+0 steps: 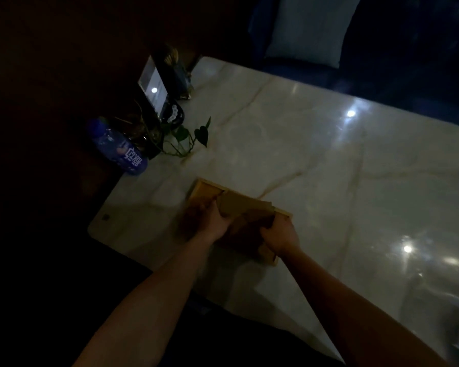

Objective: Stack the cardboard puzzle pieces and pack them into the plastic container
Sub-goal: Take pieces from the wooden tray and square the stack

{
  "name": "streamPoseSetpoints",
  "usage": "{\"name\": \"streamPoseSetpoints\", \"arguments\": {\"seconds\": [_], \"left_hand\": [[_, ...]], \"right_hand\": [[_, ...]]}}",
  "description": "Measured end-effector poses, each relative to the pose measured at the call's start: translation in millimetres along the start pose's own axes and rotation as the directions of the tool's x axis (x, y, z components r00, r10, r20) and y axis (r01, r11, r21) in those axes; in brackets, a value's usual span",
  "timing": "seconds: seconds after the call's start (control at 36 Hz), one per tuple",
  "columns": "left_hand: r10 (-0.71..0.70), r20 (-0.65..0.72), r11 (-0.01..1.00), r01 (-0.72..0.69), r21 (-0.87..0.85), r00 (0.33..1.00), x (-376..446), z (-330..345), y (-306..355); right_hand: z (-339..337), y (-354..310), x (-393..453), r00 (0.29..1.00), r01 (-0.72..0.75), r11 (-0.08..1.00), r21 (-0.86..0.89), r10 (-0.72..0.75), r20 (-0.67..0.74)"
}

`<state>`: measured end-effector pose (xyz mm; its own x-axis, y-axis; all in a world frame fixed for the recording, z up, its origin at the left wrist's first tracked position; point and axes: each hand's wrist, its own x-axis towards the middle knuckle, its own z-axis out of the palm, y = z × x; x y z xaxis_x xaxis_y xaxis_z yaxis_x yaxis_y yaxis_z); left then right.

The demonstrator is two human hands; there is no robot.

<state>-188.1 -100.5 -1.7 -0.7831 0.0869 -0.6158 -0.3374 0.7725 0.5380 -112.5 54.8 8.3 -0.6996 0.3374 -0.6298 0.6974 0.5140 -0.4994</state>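
- The scene is very dim; a pale marble-patterned table (316, 160) with brownish veins runs from the upper middle of the frame down to the lower right.
- A shallow, rectangular, yellowish-tan tray-like container (204, 188) lies on the table in the middle of the frame, slightly below centre, turned at an angle to the table edge.
- Flat brown cardboard puzzle pieces (243, 205) lie inside this container, overlapping one another; the upper-left corner of the container shows its bare floor.
- The left hand (210, 221) reaches in from the lower left and rests on the left part of the container, its fingers curled against the edge of the cardboard pieces; whether it truly grips them cannot be told in the dark.
- The right hand (280, 233) reaches in from the lower right and sits at the right side of the container, fingers bent down onto the pieces by the rim; its hold is likewise unclear.
- Both bare forearms cross the lower half of the frame.
- At the left edge of the table, a blue plastic bottle (119, 148) with a printed label stands.
- Just right of the bottle, a trailing green plant (194, 133) with heart-shaped leaves spreads onto the table.
- Above them, a lit, tilted screen (154, 87) glows.
- A pale cushion (310, 27) lies at the top of the frame.
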Motion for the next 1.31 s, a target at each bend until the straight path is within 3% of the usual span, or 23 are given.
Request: {"name": "streamPoseSetpoints", "arguments": {"seconds": [0.11,0.19,0.39,0.53,0.92,1.11,1.31], "left_hand": [[-0.014,-0.028,0.996,0.012,-0.089,0.999,4,3,1],[-0.064,0.016,0.98,0.066,-0.185,0.998,7,2,0],[-0.148,0.019,0.953,0.148,-0.265,0.989,11,1,1],[-0.159,0.041,0.933,0.164,-0.321,0.986,5,-3,1],[0.089,0.132,0.969,-0.055,-0.24,0.987,-70,28,8],[0.324,0.196,0.914,-0.253,-0.317,0.925,-114,79,22],[0.516,0.125,0.856,-0.503,-0.121,0.847,-137,130,41]], "right_hand": [[4,0,2,0.997,-0.072,0.973,0.219,0.079,-0.024],[2,5,7,0.989,-0.146,0.912,0.384,0.14,0.044],[1,10,9,0.982,-0.19,0.87,0.455,0.161,0.1],[-2,10,4,0.994,-0.105,0.855,0.508,0.067,0.092],[-34,84,-78,0.99,0.092,0.865,0.493,-0.025,-0.139],[-61,143,-127,0.956,0.126,0.896,0.425,0.005,-0.294],[-80,197,-152,0.902,0.17,0.923,0.345,-0.004,-0.432]]}}
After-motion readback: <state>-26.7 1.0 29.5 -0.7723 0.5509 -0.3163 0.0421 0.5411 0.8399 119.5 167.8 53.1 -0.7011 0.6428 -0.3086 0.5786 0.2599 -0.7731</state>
